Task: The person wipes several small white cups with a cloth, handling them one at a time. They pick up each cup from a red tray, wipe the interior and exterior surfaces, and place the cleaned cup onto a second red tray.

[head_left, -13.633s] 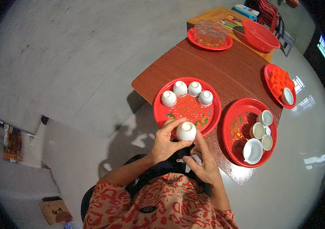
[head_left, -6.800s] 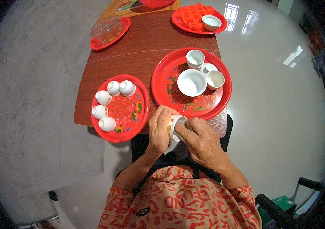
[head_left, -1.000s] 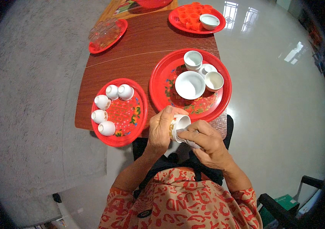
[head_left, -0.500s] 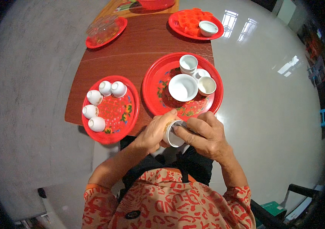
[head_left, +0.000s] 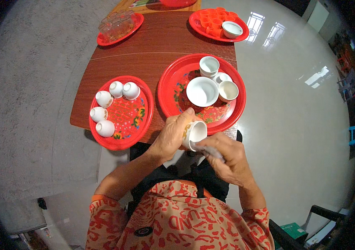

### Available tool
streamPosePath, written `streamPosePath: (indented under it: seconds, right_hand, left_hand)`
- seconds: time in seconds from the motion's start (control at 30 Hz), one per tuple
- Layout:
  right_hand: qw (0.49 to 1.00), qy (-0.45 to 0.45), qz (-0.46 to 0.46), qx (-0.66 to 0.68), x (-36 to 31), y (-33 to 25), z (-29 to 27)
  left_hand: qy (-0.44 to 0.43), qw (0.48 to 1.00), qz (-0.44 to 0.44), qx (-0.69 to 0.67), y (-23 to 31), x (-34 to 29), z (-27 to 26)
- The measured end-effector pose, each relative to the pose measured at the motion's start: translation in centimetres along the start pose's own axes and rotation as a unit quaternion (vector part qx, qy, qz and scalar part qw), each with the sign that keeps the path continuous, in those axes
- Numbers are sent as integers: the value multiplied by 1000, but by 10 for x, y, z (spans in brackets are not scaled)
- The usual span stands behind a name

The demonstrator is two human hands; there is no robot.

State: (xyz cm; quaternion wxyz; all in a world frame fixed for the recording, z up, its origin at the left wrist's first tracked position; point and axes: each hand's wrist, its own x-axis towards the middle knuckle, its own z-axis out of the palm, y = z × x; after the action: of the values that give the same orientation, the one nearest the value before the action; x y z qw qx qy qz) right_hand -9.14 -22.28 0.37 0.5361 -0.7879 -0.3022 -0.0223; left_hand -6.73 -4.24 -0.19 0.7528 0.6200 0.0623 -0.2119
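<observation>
My left hand [head_left: 172,135] is closed around a small white cup [head_left: 197,132] with a gold pattern on its side, its mouth tilted to the right. At the cup's near rim, my right hand [head_left: 227,156] pinches a crumpled greyish-white cloth [head_left: 211,151]. Just beyond my hands lies a large round red tray [head_left: 173,109]. It bears a white bowl [head_left: 202,92], stacked cups [head_left: 209,66], a lid-like white piece [head_left: 222,78] and another cup [head_left: 228,91]. On a smaller red tray [head_left: 121,143] to the left, several white cups [head_left: 105,128] rest upside down along its left edge.
All trays stand on a brown wooden table [head_left: 152,35]. At the back left, a red tray [head_left: 138,21] carries clear glasses [head_left: 117,26]. Orange cups [head_left: 217,21] and a white lidded bowl [head_left: 232,29] fill another at the back right. A black chair arm [head_left: 327,212] is at lower right.
My right hand has drawn the cloth from inside the cup to its near rim, moving slightly down and right. The cup has shifted up and turned its mouth more to the right.
</observation>
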Motion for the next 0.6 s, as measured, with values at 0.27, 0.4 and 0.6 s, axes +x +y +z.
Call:
streamPosePath:
  seconds: [0.27, 0.4, 0.6]
  right_hand:
    - [966, 197, 124, 109, 9, -16, 30]
    - [984, 158, 31, 72, 9, -10, 34]
    - [990, 85, -68, -90, 9, 0, 24]
  left_hand:
    - [89, 989, 114, 26, -8, 4, 13]
    - [102, 986, 130, 33, -5, 1, 13]
    - [64, 994, 88, -19, -5, -1, 7]
